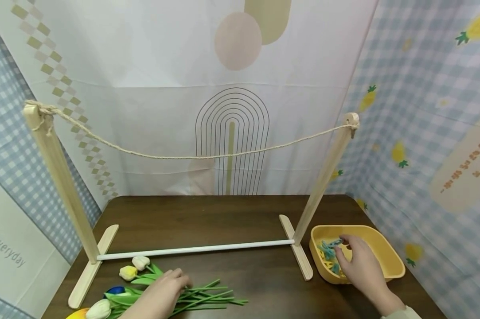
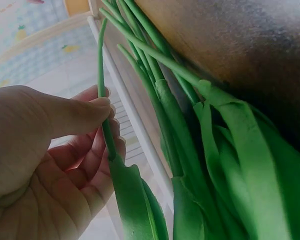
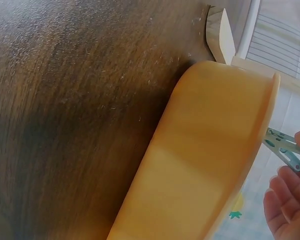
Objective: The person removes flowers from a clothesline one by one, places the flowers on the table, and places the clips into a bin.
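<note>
My left hand (image 1: 164, 292) is over a bunch of artificial tulips lying at the table's front left. Close up in the left wrist view, its thumb and fingers pinch one tulip's green stem (image 2: 107, 131), apart from the other stems (image 2: 162, 107). White (image 1: 141, 262), yellow (image 1: 127, 273) and blue (image 1: 115, 290) flower heads point left. At the right, my right hand (image 1: 361, 264) pinches a teal clothespin (image 3: 285, 146) above a yellow plastic basket (image 1: 394, 267). More teal and yellow clothespins (image 1: 328, 254) lie in the basket's left part.
A wooden stand spans the table, with a left post (image 1: 66, 186), a right post (image 1: 323, 181) and a white bar (image 1: 196, 249) low between them. A twine rope (image 1: 176, 157) sags between the post tops. Printed cloth (image 1: 156, 124) hangs behind.
</note>
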A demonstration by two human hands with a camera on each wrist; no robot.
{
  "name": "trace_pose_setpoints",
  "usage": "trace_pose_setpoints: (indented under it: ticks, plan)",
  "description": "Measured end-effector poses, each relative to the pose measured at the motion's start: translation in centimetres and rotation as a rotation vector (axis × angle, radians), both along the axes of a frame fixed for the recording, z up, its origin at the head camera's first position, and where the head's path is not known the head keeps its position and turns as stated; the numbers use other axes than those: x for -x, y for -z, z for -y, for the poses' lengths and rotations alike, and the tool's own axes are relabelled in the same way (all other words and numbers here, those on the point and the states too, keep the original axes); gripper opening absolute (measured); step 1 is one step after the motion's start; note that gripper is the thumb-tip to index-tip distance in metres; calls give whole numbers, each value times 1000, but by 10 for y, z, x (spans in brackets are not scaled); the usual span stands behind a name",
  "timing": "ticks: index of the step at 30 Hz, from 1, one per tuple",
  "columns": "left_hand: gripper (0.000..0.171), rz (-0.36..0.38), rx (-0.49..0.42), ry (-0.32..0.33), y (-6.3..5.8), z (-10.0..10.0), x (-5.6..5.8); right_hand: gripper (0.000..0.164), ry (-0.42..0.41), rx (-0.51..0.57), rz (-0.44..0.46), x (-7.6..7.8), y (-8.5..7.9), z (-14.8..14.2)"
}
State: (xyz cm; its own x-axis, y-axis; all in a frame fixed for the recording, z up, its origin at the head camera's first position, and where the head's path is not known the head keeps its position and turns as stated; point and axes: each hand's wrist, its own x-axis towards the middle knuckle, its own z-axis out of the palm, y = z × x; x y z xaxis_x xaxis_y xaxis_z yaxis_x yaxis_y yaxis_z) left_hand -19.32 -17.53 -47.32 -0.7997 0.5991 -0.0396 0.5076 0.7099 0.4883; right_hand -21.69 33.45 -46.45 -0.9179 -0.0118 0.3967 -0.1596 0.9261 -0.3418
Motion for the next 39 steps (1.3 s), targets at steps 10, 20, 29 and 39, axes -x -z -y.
trace_pose_setpoints:
  ticks: [10,20,29,39]
  plan:
    - [17,69,-18,-9,3,0,3,34,17,-2,20,0,-2,-2]
    - [17,93,-8,-19,3,2,5,37,3,8,-30,1,-3,-3]
    - [17,27,14,-21,-8,-4,0,45,-1,48,-80,4,-2,6]
    - [41,-152,16,-128,-22,-19,-6,43,-243,-33,-270,10,-10,74]
